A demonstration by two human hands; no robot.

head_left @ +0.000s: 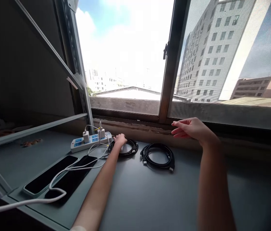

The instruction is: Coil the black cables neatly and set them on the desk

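Observation:
My left hand (pixel 120 140) reaches to the far left edge of a coiled black cable (pixel 135 149) on the grey tabletop, fingers curled down at the coil; the fingertips are partly hidden. To the right lies a second coiled black cable (pixel 171 160), with plug ends resting near its front rim. My right hand (pixel 185 129) hangs in the air above and to the right of that second coil, apart from it. Its fingers are loosely stretched out to the left, slightly bent, with nothing visible in them.
A white power strip (pixel 75 148) with two chargers stands left of my left hand. White charging cables (pixel 61 175) run across two dark-screened phones (pixel 51 175). A metal shelf frame (pixel 53 126) rises at the left. Behind the grey table (pixel 150 199) is a window (pixel 126 106).

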